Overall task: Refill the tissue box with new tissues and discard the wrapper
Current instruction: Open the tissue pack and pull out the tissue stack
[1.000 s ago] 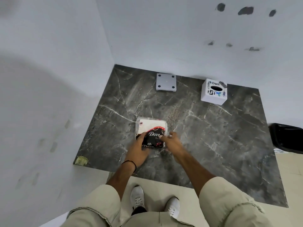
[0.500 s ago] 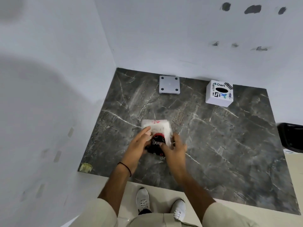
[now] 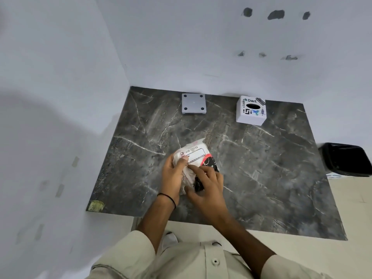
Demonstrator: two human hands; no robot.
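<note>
A wrapped tissue pack [image 3: 196,155], white with a black and red print, is held tilted over the dark marble tabletop [image 3: 261,168], its labelled white underside facing up. My left hand [image 3: 173,176] grips its left side, thumb on the label. My right hand [image 3: 207,182] holds its near right part, fingers on the plastic wrapper. A white cube tissue box [image 3: 251,113] with stickers and a dark oval slot stands at the table's far right, well away from both hands.
A grey square lid or plate [image 3: 193,103] lies at the far middle of the table against the white wall. A black bin [image 3: 346,159] stands on the floor past the table's right edge. White walls close in the left and back.
The pack has been lifted off the table and turned over, so its printed front faces away and the white label shows. Both hands shifted around it.
</note>
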